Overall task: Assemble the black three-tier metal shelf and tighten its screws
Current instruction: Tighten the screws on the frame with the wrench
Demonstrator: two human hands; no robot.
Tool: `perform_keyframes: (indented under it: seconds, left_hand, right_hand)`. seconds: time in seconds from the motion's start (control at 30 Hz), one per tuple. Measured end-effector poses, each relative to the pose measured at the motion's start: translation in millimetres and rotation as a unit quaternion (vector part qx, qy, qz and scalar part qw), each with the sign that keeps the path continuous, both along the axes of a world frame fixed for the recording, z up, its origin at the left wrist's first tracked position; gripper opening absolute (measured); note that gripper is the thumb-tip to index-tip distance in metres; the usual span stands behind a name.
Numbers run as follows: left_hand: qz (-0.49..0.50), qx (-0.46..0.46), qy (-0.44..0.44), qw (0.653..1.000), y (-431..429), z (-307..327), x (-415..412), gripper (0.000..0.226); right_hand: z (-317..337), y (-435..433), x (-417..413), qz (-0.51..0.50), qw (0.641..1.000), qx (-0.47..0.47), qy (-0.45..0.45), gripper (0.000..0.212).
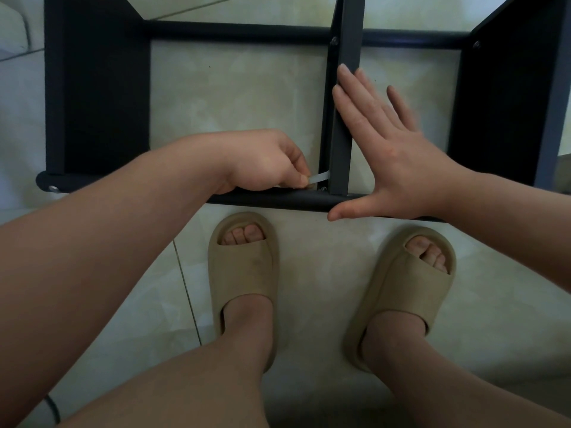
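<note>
Over the shelf (102, 97), left hand (265, 162) pinching flat metal tool (319, 177), right hand (392, 149) spread against upright bar (341, 162)

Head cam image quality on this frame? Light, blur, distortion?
Head view: dim, flat, greenish light, no hard glare; black shelf panels lose detail; the right hand shows motion blur on its outer fingers; left hand and flat metal tool are fairly sharp; wide-angle bends straight lines near the edges.
</note>
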State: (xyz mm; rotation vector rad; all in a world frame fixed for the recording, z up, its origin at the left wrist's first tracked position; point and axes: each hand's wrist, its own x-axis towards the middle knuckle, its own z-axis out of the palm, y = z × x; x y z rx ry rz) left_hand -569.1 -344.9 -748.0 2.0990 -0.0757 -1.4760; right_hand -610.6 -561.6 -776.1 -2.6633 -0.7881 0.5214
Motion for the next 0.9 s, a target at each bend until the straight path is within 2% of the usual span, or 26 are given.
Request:
perform_keyframes:
  seconds: [0.37, 0.47, 0.6, 0.67, 0.83, 0.9]
  left_hand:
    - [0.026, -0.021, -0.107, 0.994, -3, -5, 7, 0.019]
    - [0.084, -0.052, -0.075, 0.992, -6, -5, 8, 0.014]
    - [0.214, -0.097, 0.032, 0.971, -9, -8, 8, 0.007]
    - [0.247, -0.098, 0.056, 0.962, -10, -11, 8, 0.012]
    - [0.278, -0.049, -0.005, 0.959, -12, -19, 6, 0.016]
    - [0.295, -0.046, -0.003, 0.954, -13, -20, 5, 0.013]
  right_hand:
    - [0, 0, -1, -0.001, 1.0, -0.005, -0.001, 0.135]
    - [1, 0, -1, 0.0, 1.0, -0.005, -0.001, 0.135]
    - [1, 0, -1, -0.001, 1.0, -0.001, 0.003, 0.135]
    - [2, 0, 0, -0.002, 1.0, -0.001, 0.004, 0.135]
    - [1, 0, -1, -0.001, 1.0, -0.004, 0.003, 0.135]
    - [1, 0, -1, -0.002, 1.0, -0.003, 0.004, 0.135]
